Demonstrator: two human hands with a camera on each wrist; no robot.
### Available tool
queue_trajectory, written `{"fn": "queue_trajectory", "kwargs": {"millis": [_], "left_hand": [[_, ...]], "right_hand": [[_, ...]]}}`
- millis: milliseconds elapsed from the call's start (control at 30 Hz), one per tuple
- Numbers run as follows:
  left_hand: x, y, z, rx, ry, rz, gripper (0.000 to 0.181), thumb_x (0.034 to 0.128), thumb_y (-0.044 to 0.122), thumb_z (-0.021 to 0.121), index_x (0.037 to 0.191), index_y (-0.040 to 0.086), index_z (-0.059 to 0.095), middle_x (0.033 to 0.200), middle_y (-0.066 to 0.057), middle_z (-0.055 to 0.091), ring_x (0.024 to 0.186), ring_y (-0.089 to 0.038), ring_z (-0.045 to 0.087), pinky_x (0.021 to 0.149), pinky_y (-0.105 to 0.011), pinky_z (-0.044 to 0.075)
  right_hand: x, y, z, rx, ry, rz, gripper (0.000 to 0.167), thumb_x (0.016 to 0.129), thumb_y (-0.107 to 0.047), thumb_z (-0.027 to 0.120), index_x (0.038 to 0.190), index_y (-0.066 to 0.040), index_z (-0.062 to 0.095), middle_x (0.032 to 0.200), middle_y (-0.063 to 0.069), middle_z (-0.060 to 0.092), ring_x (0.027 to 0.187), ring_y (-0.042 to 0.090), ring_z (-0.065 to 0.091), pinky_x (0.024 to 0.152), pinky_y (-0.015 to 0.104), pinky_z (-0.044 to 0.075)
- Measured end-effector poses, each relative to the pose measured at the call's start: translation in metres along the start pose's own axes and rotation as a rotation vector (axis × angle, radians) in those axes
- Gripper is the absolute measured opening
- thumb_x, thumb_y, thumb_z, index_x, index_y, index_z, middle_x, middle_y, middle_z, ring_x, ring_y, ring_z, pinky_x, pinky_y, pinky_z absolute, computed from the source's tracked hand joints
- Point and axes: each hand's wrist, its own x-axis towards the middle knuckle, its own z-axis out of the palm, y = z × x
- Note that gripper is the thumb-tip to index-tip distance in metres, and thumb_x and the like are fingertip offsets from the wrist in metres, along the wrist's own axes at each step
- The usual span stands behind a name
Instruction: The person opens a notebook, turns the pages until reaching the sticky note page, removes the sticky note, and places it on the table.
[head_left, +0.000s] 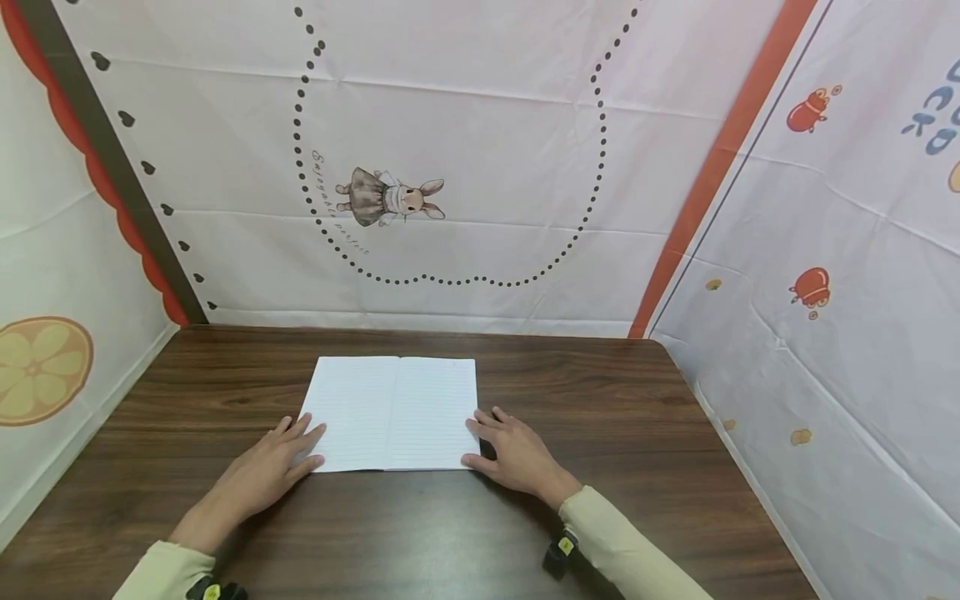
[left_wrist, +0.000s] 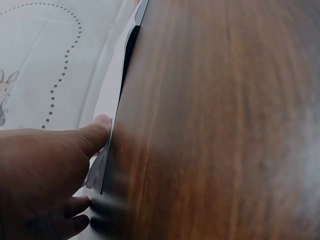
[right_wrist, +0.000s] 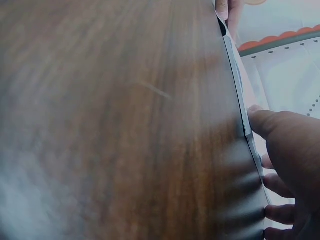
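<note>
An open notebook (head_left: 393, 412) with lined white pages lies flat on the dark wooden table (head_left: 420, 542). My left hand (head_left: 258, 475) rests at its left edge, thumb and fingertips on the page near the lower left corner. At the lower right edge, my right hand (head_left: 517, 454) touches the other page with spread fingers. In the left wrist view, the left thumb (left_wrist: 97, 132) lies on the notebook's edge. The right wrist view shows the right thumb (right_wrist: 262, 120) on the edge, with the other fingers (right_wrist: 280, 185) beside it.
A white printed cloth (head_left: 480, 183) with a rabbit figure hangs behind the table. More patterned cloth hangs at the left (head_left: 45, 250) and right (head_left: 840, 350) sides. Dark devices with yellow marks sit on both wrists, over pale sleeves (head_left: 630, 550).
</note>
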Motion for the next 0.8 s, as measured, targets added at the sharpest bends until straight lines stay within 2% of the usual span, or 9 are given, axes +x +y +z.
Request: {"fn": "queue_trajectory", "kwargs": {"millis": [367, 800], "left_hand": [[0.0004, -0.0008, 0.0016, -0.054, -0.008, -0.02, 0.056, 0.1017, 0.033, 0.063, 0.146, 0.001, 0.054, 0.154, -0.032, 0.04, 0.141, -0.06, 0.032, 0.112, -0.071, 0.03], [-0.0007, -0.0006, 0.0002, -0.077, -0.034, -0.043, 0.059, 0.1013, 0.035, 0.063, 0.148, 0.001, 0.052, 0.156, -0.033, 0.036, 0.142, -0.06, 0.029, 0.111, -0.072, 0.029]], "right_hand": [[-0.001, 0.0006, -0.0013, 0.026, -0.018, 0.024, 0.066, 0.099, -0.058, 0.058, 0.15, -0.017, 0.054, 0.156, 0.005, 0.049, 0.146, 0.036, 0.042, 0.116, 0.055, 0.04], [-0.001, 0.0022, -0.0045, -0.007, -0.047, -0.004, 0.061, 0.102, -0.051, 0.056, 0.152, -0.018, 0.051, 0.158, 0.003, 0.046, 0.147, 0.035, 0.041, 0.117, 0.053, 0.039]]}}
